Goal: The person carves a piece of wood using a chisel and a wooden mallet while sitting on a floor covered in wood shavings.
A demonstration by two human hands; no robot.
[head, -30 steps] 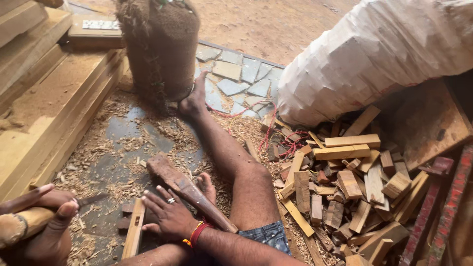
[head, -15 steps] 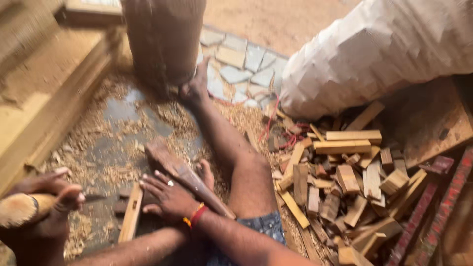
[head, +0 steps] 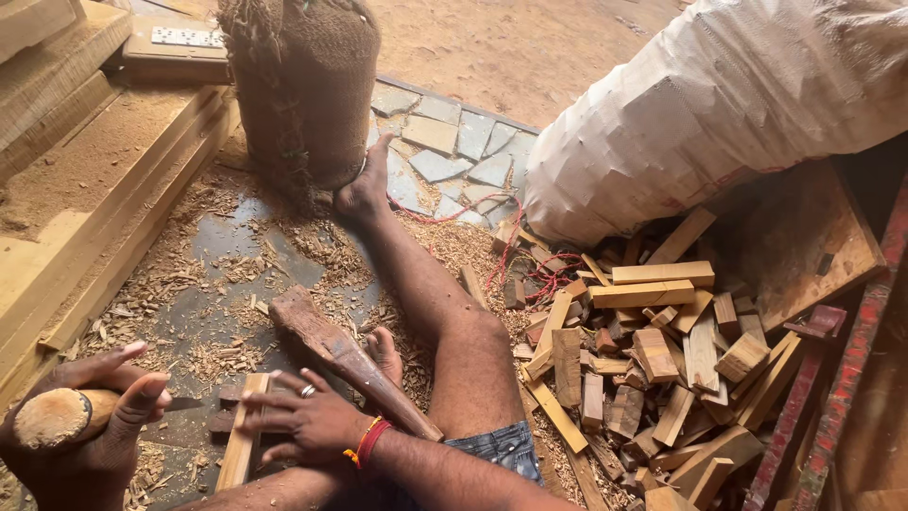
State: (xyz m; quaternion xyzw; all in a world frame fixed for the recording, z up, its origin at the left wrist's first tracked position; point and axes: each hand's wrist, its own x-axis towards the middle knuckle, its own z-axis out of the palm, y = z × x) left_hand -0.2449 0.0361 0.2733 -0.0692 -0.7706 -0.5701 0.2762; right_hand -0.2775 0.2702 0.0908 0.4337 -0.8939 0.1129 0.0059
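Observation:
My left hand [head: 80, 445] is at the lower left, wrapped around the round wooden handle of a chisel-like tool [head: 52, 416]. Its short metal blade [head: 184, 404] points right. My right hand [head: 303, 421], with a ring and red bangles, lies flat with spread fingers on a pale wooden strip [head: 241, 449] on the floor. A dark, rough wooden club [head: 345, 360] lies just beyond that hand, propped against my foot [head: 383, 350]. My other leg stretches ahead, and its foot [head: 364, 189] presses against a sacking-wrapped post [head: 303, 85].
Wood shavings [head: 218, 284] cover the dark floor. A heap of short wood offcuts [head: 653, 369] lies at the right, below a large white sack [head: 719, 104]. Stacked planks [head: 76, 189] run along the left. Stone paving pieces [head: 454, 142] lie behind the post.
The view has swung a little. My left hand has kept hold of the tool handle at the lower left, and my right hand has stayed on the strip beside the club.

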